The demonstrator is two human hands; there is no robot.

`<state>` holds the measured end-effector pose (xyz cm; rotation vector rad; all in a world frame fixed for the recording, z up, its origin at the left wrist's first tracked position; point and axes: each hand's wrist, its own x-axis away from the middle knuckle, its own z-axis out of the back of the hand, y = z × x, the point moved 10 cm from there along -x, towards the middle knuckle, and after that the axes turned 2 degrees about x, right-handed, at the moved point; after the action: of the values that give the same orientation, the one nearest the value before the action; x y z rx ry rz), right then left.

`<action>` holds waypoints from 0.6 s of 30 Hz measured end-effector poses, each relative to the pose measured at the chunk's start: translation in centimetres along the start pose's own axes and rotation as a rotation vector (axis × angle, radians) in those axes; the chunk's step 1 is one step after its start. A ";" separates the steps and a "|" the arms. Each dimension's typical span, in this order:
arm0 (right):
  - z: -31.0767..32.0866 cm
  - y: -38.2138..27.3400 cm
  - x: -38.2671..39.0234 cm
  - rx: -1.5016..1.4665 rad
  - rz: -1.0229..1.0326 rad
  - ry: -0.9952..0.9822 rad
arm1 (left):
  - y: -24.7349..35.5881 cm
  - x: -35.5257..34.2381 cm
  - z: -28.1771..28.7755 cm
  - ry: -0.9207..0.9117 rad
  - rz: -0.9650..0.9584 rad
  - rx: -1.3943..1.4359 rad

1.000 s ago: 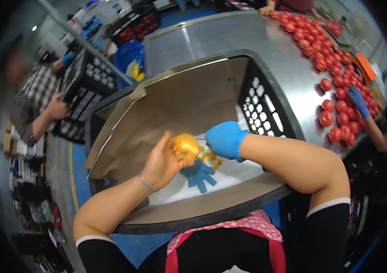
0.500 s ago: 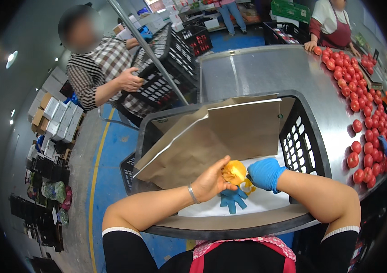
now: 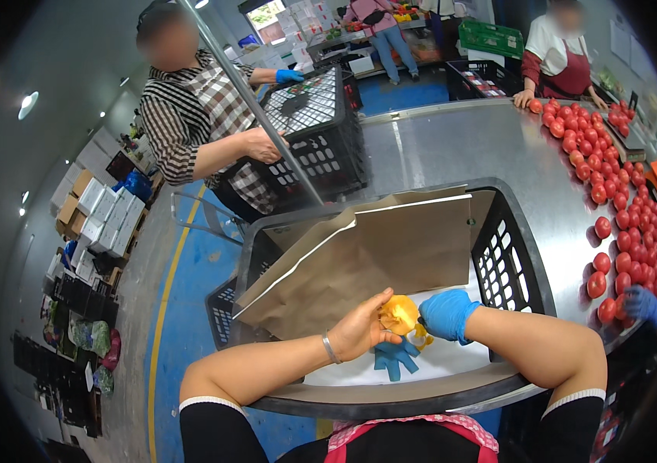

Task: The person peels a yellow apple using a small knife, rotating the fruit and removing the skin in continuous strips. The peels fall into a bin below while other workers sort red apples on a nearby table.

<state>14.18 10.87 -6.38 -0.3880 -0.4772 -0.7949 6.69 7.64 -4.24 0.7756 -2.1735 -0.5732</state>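
My left hand, bare with a metal bangle at the wrist, cradles a partly peeled yellow-orange fruit; its exact kind is unclear. My right hand, in a blue glove, is closed beside the fruit. A small dark bit shows at its fingers, but what it grips is hidden. A curl of yellow peel with a pale inner side hangs below the fruit. Under it, an empty blue glove lies on the white lining of a black crate.
Brown paper stands up inside the crate. Many tomatoes cover the right side of the metal table. A co-worker in checks holds another black crate beside a metal pole. Another person's gloved hand is near the tomatoes.
My hands keep almost the same hold on the fruit. The co-worker's crate has moved right and now sits level at the table's edge. The gloved hand at right has moved nearer.
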 end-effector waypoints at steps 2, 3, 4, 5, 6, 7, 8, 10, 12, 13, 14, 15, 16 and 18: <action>0.0 -0.6 -0.2 0.000 0.018 0.003 | -0.2 0.3 0.4 0.020 -0.007 0.006; 0.2 -0.8 -0.4 -0.013 0.026 0.026 | -0.2 0.4 0.6 0.030 -0.012 -0.008; 0.3 -0.8 -0.3 -0.020 0.033 0.039 | -0.2 0.6 0.6 0.037 -0.020 -0.011; 0.3 -0.8 -0.4 -0.026 0.045 0.052 | -0.2 0.8 0.7 0.047 -0.029 -0.013; 0.6 -0.8 -0.8 -0.036 0.079 0.115 | 0.0 0.7 0.6 -0.005 -0.034 -0.017; 0.5 -0.6 -1.0 -0.052 0.089 0.150 | 0.2 0.7 0.2 -0.015 -0.046 -0.041; 0.1 0.1 -1.2 -0.043 0.089 0.206 | 0.2 0.5 0.2 -0.016 -0.058 -0.046; 0.7 -0.5 -0.8 -0.034 0.118 0.256 | 0.3 0.5 0.8 0.034 -0.096 -0.042; 1.4 -1.0 -0.8 0.014 0.120 0.233 | 1.4 0.8 0.8 0.094 -0.168 -0.079; 1.0 -0.8 -0.9 0.038 0.125 0.224 | 1.9 0.9 0.6 0.111 -0.206 -0.117; -0.3 0.3 -1.3 0.071 0.200 0.282 | 2.3 0.7 -0.5 0.078 -0.235 -0.160; 0.6 -1.0 -1.2 -0.022 0.236 0.282 | 2.8 0.8 -0.4 0.087 -0.267 -0.197; 1.2 -1.3 -1.0 -0.134 0.336 0.338 | 3.2 0.8 -1.0 0.095 -0.298 -0.218; 0.8 -1.1 -1.6 -0.255 0.447 0.363 | 3.2 -0.5 -0.9 0.123 -0.336 -0.222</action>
<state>12.22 11.53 -6.37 -0.5501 0.0570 -0.4737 6.53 10.09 -1.98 1.0315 -1.8400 -0.8956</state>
